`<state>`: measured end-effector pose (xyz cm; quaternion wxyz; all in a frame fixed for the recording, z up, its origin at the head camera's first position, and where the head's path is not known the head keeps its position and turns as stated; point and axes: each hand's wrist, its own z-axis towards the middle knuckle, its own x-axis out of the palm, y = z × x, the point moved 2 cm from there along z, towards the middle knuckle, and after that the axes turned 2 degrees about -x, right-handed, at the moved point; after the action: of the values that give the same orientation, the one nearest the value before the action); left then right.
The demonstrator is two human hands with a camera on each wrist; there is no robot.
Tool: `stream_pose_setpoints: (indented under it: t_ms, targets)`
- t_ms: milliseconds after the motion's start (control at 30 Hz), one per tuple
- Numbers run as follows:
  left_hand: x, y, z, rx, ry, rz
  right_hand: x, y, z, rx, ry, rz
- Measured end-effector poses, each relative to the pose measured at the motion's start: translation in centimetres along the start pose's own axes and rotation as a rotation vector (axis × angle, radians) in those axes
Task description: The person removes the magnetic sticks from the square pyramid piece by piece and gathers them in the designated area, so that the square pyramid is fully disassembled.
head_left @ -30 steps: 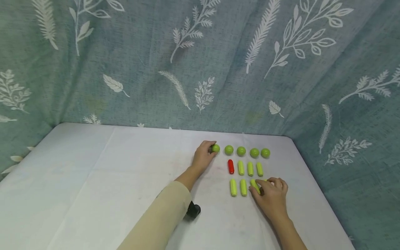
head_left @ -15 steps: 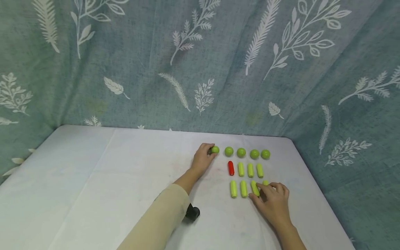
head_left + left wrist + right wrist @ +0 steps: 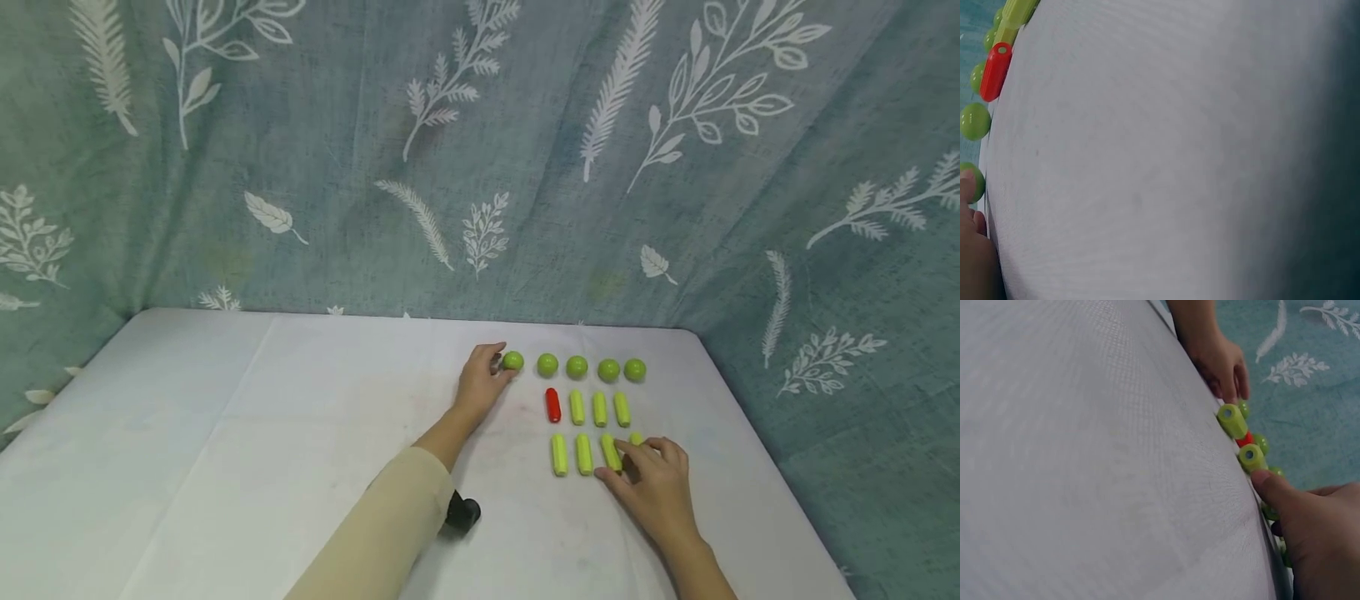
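In the head view my left hand (image 3: 480,382) is at the leftmost green ball (image 3: 513,361) of the back row. Its thumb lies at the ball's near side, and the index finger stands slightly off on the far left. The left wrist view shows the thumb overlapping that ball (image 3: 974,182). My right hand (image 3: 656,479) has thumb and index finger on either side of a slightly slanted yellow-green stick (image 3: 611,452) in the front row. Another yellow-green stick (image 3: 636,438) is partly hidden behind this hand. A red capsule-shaped piece (image 3: 553,405) heads the middle row.
Several more green balls (image 3: 577,367) continue the back row. Yellow-green sticks (image 3: 599,409) stand in line right of the red piece, and others (image 3: 559,455) lie in front. A black rounded object (image 3: 465,512) shows beside the left sleeve (image 3: 390,517). Leaf-patterned cloth (image 3: 337,167) hangs behind the white table (image 3: 262,433).
My left index finger has drawn back leftward from the ball, which stays nearly in place. The stick at my right hand has turned a little straighter as that hand shifted slightly nearer.
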<state>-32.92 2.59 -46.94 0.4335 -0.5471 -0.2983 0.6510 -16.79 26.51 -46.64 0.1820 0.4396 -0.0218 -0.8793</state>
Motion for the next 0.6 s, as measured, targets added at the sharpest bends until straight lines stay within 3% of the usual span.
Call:
stream_pose_setpoints:
  t_ms: [233,467,600]
  targets:
    - [-0.4,0.6,-0.4,-0.046,-0.060,-0.064,0.3,0.1,-0.3,0.017,0.011,-0.013]
    - [-0.4,1.2,-1.2,-0.099,-0.001,-0.027,0.4,-0.8,-0.1,-0.017,-0.018,-0.009]
    - [-1.7,1.4,-2.1,-0.091,0.002,-0.027,0.5,-1.0,0.8,-0.078,-0.052,0.018]
